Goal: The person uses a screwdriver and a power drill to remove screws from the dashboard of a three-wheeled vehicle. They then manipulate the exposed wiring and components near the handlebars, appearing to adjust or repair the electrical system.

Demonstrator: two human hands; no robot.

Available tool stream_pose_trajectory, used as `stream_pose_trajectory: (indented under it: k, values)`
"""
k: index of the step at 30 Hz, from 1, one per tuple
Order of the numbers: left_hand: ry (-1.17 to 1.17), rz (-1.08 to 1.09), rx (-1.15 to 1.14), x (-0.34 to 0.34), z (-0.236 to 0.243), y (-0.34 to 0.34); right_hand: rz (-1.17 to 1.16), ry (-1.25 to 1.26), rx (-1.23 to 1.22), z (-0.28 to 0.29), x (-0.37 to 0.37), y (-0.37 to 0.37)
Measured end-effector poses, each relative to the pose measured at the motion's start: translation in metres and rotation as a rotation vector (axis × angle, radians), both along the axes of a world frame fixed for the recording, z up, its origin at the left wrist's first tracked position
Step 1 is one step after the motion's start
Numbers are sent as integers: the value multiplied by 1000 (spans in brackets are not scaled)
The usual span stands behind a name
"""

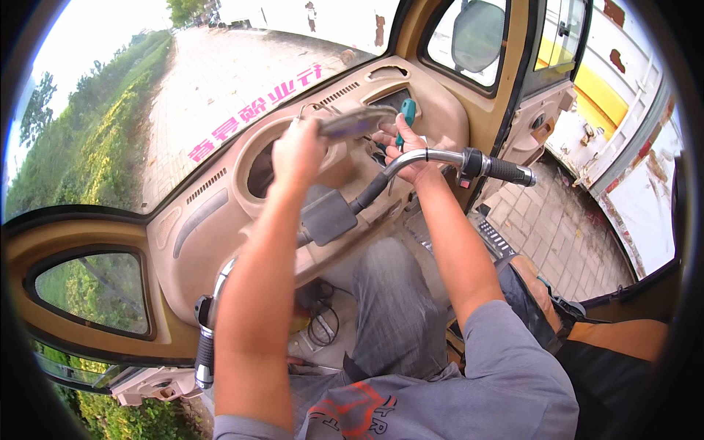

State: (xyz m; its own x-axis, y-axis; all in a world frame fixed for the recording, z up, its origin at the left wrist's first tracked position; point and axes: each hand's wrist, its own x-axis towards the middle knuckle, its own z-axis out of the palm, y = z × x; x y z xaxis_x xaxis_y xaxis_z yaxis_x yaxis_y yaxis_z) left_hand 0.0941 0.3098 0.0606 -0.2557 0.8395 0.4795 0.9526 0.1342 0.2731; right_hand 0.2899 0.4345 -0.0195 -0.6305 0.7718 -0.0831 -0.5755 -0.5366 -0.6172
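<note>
My left hand [297,150] is raised over the dashboard. Its fingers are closed on the end of a grey curved panel [356,125], smeared by motion, with a clear, shiny rim. Close to the panel's other end, my right hand [405,152] is turned palm up, holding a teal-handled tool [408,112] that stands between thumb and fingers. The tool's tip is partly hidden by the hand. Below both hands runs the chrome handlebar [433,155], with a dark grey box [329,214] at its middle. A round opening [262,172] shows in the dashboard beside my left wrist.
A beige dashboard [213,213] spans the cab beneath the windshield. Black grips end the handlebar at right [511,171] and left [204,358]. Loose black cable [323,326] hangs near my knee. On the right, the open doorway shows brick paving [546,220] and a white metal container [645,191].
</note>
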Motion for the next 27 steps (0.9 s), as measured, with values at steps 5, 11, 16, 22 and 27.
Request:
stream_pose_trajectory:
  k: [5, 11, 16, 22, 27]
  values:
    - [-776, -109, -139, -81, 41, -19, -64, -193, 26, -18, 8, -23]
    - [-980, 62, -333, -137, 31, -64, -28, -254, 19, -61, 38, -49]
    - [-1117, 0, -316, -154, 11, -83, -36, -264, 14, -76, 59, -61]
    - [-1094, 29, -321, -159, 5, -74, -55, -278, -18, -79, 71, -73]
    - [-1071, 71, -289, -164, -1, -66, -54, -267, -50, -95, 81, -75]
